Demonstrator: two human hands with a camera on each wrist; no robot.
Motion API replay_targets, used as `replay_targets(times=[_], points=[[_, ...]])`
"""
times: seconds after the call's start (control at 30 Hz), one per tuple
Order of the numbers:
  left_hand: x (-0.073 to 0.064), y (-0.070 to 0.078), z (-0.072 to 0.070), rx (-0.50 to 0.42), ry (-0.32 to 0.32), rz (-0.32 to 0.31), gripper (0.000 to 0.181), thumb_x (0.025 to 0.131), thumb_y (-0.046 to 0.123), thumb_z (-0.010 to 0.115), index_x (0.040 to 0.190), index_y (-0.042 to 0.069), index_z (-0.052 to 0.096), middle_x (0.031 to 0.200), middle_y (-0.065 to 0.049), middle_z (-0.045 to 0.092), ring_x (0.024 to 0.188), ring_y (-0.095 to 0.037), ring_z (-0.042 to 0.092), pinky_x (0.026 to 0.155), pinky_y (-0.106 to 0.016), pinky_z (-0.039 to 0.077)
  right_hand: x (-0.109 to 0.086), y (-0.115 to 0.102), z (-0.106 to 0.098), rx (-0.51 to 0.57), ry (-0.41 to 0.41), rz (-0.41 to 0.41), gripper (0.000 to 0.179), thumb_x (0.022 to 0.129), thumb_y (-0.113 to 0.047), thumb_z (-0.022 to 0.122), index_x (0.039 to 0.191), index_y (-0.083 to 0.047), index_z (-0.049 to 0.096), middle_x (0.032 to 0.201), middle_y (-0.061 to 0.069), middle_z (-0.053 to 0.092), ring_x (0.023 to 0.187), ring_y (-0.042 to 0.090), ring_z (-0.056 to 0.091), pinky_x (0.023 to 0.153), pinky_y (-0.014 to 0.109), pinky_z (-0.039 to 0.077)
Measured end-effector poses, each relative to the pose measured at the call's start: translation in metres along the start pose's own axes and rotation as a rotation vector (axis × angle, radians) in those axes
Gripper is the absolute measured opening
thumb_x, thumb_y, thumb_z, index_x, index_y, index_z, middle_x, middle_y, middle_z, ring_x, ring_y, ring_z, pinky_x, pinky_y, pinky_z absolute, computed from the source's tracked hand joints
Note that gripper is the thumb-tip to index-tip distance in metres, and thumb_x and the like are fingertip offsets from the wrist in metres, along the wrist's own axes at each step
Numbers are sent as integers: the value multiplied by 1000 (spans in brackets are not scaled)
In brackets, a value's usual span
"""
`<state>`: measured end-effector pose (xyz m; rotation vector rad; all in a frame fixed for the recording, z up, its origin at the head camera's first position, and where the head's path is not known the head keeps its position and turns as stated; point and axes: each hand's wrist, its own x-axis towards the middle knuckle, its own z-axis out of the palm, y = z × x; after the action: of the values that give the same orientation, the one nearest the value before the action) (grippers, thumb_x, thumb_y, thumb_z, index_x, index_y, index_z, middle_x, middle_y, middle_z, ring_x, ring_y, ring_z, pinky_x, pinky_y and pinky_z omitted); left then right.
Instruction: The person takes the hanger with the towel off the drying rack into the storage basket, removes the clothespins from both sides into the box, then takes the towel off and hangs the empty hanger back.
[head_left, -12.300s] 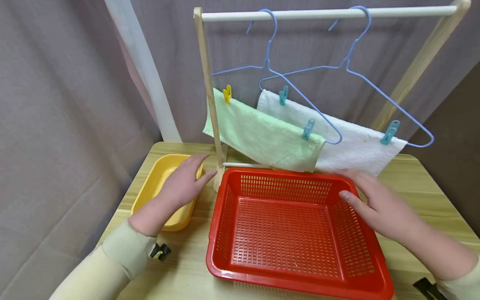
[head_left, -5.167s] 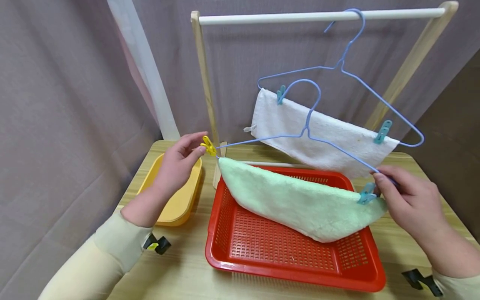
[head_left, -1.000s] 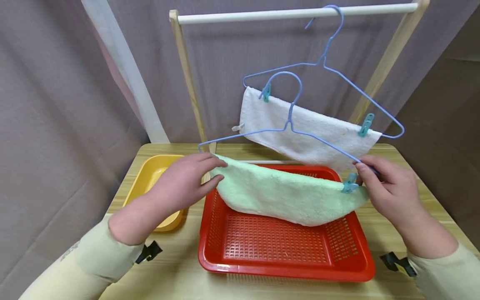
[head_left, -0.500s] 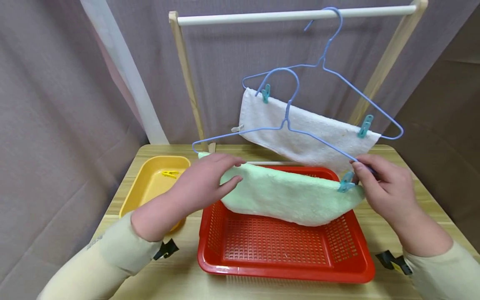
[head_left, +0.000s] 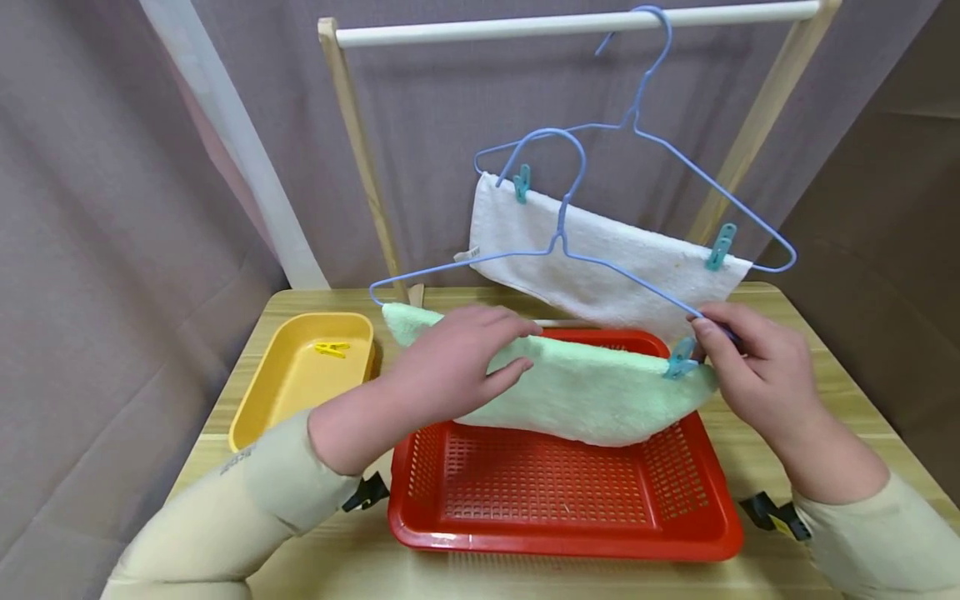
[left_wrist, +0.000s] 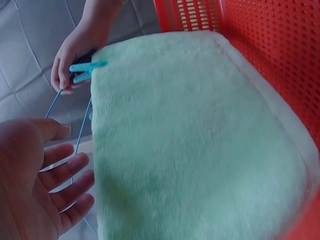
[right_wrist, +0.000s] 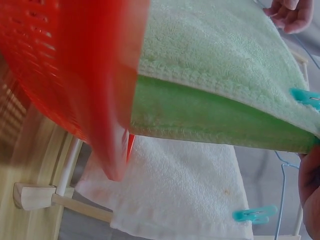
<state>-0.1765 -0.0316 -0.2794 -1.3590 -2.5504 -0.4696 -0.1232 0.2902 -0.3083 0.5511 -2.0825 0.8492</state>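
Observation:
My right hand grips the right corner of a blue wire hanger. A light green towel is folded over the hanger's lower bar, held at its right end by a teal clothespin. In the left wrist view the same teal clothespin sits at the towel's edge beside the right hand. My left hand is in front of the towel's left half with fingers extended, holding nothing; in the left wrist view its fingers are spread beside the towel. The towel hangs over a red basket.
Behind, a white towel hangs from another blue hanger on the rack's white rod, pinned by teal clothespins. A yellow tray holding a yellow clothespin stands on the wooden table at left.
The green towel's hanger was taken off the rod. Its yellow clothespin came off and now lies in the yellow tray. Over the last second the left hand moved right along the towel.

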Motion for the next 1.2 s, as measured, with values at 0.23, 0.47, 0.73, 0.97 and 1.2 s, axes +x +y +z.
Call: replay_targets(times=[0.23, 0.47, 0.73, 0.97, 1.2], points=[[16, 11, 10, 24, -27, 36, 34, 99, 34, 60, 127, 16, 63, 119, 5, 66, 113, -14, 59, 100, -33, 45, 0, 1, 1, -8, 5, 12, 32, 99, -26, 62, 91, 4, 69, 73, -13, 59, 66, -7, 45, 62, 6, 37], [28, 21, 14, 32, -21, 68, 35, 99, 36, 59, 129, 17, 63, 122, 6, 64, 113, -13, 59, 98, -32, 45, 0, 1, 3, -2, 9, 15, 33, 98, -28, 62, 91, 3, 69, 73, -13, 58, 65, -7, 45, 62, 7, 36], [45, 34, 21, 27, -43, 101, 37, 100, 38, 57, 131, 18, 61, 124, 8, 62, 113, -11, 57, 97, -29, 45, 1, -1, 2, -4, 3, 7, 32, 99, -27, 62, 91, 3, 69, 72, -11, 59, 65, -6, 45, 62, 8, 37], [60, 46, 27, 19, -60, 123, 39, 100, 39, 56, 133, 19, 59, 125, 9, 61, 111, -9, 58, 95, -26, 45, 2, -3, 2, -4, -7, -1, 31, 99, -27, 62, 92, 3, 69, 72, -6, 59, 65, -5, 46, 61, 8, 38], [75, 60, 28, -29, -77, 110, 43, 100, 43, 55, 138, 22, 55, 125, 12, 61, 113, -6, 57, 93, -22, 45, 4, -4, 2, 8, -2, -21, 41, 100, -36, 59, 91, 3, 69, 70, -3, 59, 64, -6, 46, 62, 7, 38]])
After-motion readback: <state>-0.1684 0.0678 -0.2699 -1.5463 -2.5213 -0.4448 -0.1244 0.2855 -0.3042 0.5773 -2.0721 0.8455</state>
